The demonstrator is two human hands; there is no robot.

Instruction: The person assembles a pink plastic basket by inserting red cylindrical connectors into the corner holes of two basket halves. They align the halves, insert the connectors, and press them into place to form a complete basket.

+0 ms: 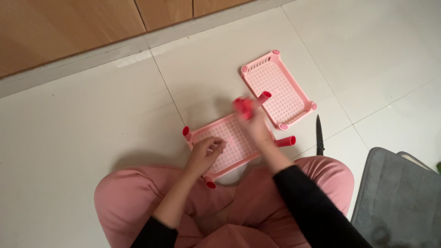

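A pink plastic shelf tray point(228, 138) with a grid bottom lies on the white tile floor in front of my crossed legs. Short red tube legs stick out of its corners. My left hand point(205, 154) rests on the tray's near left part, fingers curled against the grid. My right hand point(253, 124) is blurred over the tray's far right corner, gripping a red tube leg point(251, 104) there. A second pink tray point(278, 89) lies flat just beyond, apart from both hands.
A black knife point(319, 135) lies on the floor right of the trays, tip pointing away. A grey mat point(399, 197) covers the lower right corner. A white baseboard and wooden wall point(69, 27) run along the top. My pink trousers fill the bottom.
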